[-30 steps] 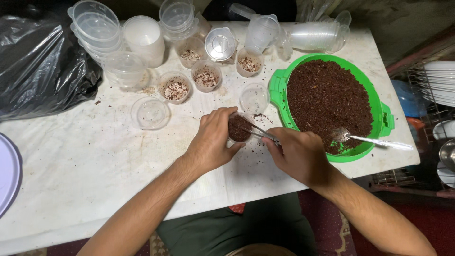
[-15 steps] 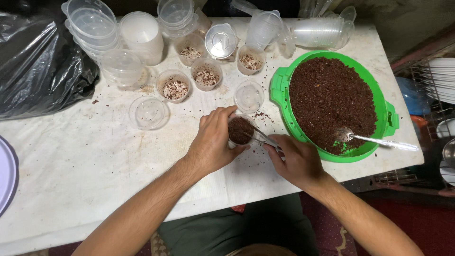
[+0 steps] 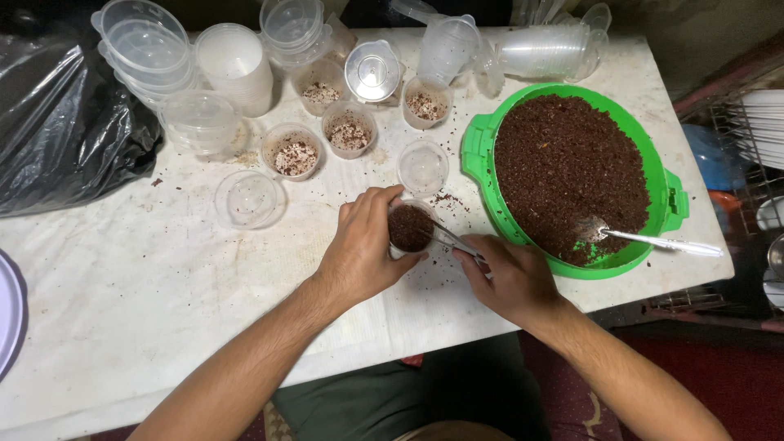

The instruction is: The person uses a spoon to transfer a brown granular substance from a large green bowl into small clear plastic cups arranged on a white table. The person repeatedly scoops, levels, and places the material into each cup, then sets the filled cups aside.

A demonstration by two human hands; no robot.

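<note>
My left hand wraps around a small clear plastic cup filled with dark brown crumbly material, standing on the white table. My right hand grips a thin metal tool whose tip rests at the cup's rim. Just right of both hands sits a round green basin full of the same brown material, with a metal spoon lying in its near right side.
Several small cups with pale contents and an empty cup stand behind the hands. Stacks of clear cups and lids line the back edge. A black plastic bag lies at the left. A loose lid lies nearby.
The hands stay at the cup. My right hand has shifted slightly, working the metal tool at the cup's rim. The spoon in the basin has not moved.
</note>
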